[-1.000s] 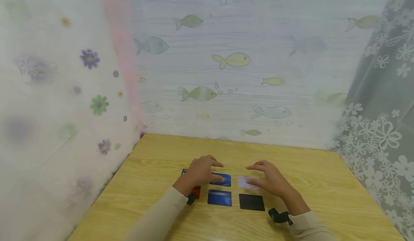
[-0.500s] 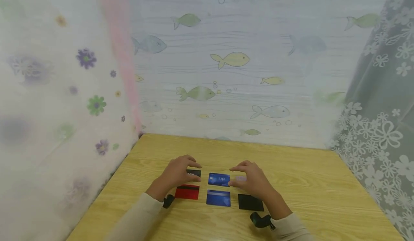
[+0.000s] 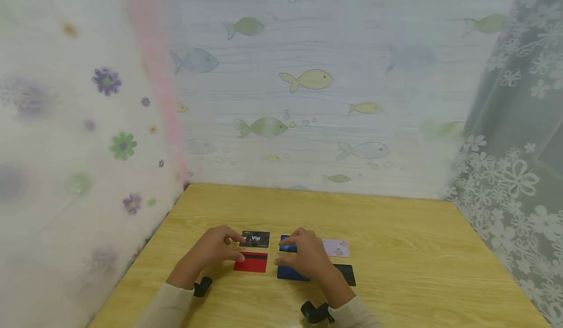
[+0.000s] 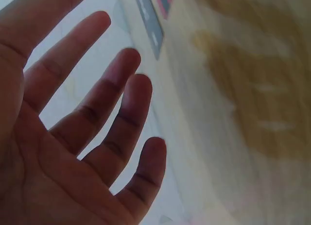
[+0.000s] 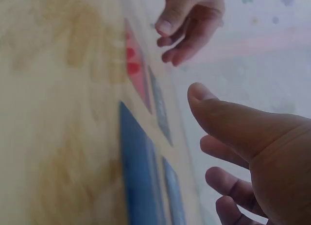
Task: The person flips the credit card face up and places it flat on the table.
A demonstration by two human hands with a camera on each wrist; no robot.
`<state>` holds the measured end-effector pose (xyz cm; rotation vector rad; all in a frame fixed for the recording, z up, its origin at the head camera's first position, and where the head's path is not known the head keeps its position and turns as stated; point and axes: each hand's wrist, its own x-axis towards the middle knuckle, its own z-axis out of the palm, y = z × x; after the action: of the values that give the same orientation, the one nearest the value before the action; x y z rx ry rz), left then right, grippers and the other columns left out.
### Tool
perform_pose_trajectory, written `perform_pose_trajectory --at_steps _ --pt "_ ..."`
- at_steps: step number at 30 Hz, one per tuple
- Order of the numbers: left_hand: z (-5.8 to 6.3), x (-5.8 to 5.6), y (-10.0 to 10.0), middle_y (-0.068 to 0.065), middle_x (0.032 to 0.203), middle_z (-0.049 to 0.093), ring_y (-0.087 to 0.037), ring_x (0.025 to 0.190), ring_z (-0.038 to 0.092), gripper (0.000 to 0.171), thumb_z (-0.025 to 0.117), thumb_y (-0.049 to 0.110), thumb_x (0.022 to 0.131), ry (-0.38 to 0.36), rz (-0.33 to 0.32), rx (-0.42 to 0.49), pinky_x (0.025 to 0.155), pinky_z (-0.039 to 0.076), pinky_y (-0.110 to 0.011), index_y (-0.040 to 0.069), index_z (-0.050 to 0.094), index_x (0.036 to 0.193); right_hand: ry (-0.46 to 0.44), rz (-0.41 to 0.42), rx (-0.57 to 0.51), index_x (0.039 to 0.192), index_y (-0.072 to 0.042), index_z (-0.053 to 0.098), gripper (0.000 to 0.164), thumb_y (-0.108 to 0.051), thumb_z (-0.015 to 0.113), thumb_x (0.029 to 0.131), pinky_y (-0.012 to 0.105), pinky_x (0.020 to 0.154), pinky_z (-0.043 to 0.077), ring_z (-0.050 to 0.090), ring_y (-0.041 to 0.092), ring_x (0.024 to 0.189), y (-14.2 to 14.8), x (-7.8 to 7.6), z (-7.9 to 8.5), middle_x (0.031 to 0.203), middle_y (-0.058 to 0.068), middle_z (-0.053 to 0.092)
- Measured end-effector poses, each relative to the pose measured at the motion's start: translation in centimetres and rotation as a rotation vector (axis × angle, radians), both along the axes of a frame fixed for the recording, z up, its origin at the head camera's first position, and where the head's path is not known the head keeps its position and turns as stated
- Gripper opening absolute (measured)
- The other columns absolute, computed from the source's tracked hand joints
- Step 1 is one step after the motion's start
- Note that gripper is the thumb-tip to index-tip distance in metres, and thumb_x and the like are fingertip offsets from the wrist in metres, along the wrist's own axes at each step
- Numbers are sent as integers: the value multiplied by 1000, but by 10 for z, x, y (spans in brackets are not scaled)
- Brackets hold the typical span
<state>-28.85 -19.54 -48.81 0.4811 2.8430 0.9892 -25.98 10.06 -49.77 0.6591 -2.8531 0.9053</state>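
Note:
Several cards lie in two rows on the wooden table. My left hand [image 3: 215,246] hovers at their left end, fingers apart and holding nothing, by the black Vip card [image 3: 257,239] and the red card [image 3: 251,263] with a dark stripe. Over the middle column my right hand [image 3: 308,254] hangs with relaxed fingers, partly hiding a blue card [image 3: 288,244] at the back and another blue card [image 3: 290,273] in front. To the right lie a pale pink card [image 3: 337,248] and a plain black card [image 3: 346,274], its left part behind the right wrist.
The wooden table [image 3: 396,240] meets a fish-print curtain [image 3: 308,122] at the back. A flower-print curtain [image 3: 105,144] borders it on the left, a grey lace curtain [image 3: 519,171] on the right. Black wrist devices sit at both cuffs.
Both hands have moved left across the cards, uncovering the Vip and red cards, then the pink card. The right hand now covers parts of the blue cards. The cards keep their layout.

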Motion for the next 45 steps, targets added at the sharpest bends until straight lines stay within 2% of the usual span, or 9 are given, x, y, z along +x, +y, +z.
perform_pose_trajectory --at_steps 3,7,13,20,29,36,45 --pt "-4 0 -7 4 110 71 -19 97 62 35 96 36 71 -31 -14 14 79 54 -38 29 81 102 19 10 52 115 -27 81 43 -53 85 82 37 73 48 56 17 91 -14 0 -6 104 0 64" --pt "-7 0 -14 4 106 71 -16 93 61 35 96 34 71 -57 -25 22 80 53 -37 30 81 102 45 28 87 113 -28 81 44 -56 85 79 36 70 41 51 13 83 -25 1 -10 97 -2 63" --pt "-10 -1 -20 2 106 69 -18 94 59 41 98 32 68 -65 -53 16 83 52 -39 28 81 105 38 15 129 111 -29 81 45 -61 84 78 35 73 46 56 14 90 -36 0 -15 105 -5 67" --pt "-10 3 -16 5 104 65 -18 100 59 40 100 29 64 -66 -42 -27 91 51 -44 36 79 97 14 -17 151 110 -29 81 47 -59 87 76 39 76 43 57 18 95 -42 -1 -16 104 -4 64" --pt "-11 8 -12 -1 100 62 -20 95 54 39 98 19 67 -122 -21 17 85 47 -40 30 76 98 -39 -30 167 113 -28 78 45 -55 87 77 47 84 46 58 20 100 -44 3 -15 106 -5 64" --pt "-10 7 -15 -2 104 63 -20 97 54 39 96 18 70 -122 -91 34 89 47 -43 23 71 101 -39 -12 174 118 -32 76 45 -53 86 80 44 80 44 57 17 96 -47 6 -13 104 -6 62" --pt "-8 7 -17 -5 100 58 -22 94 48 40 95 18 73 -134 -143 38 83 42 -37 17 70 104 -20 -1 194 119 -36 74 44 -56 82 81 43 82 43 54 15 97 -47 4 -16 103 -10 60"
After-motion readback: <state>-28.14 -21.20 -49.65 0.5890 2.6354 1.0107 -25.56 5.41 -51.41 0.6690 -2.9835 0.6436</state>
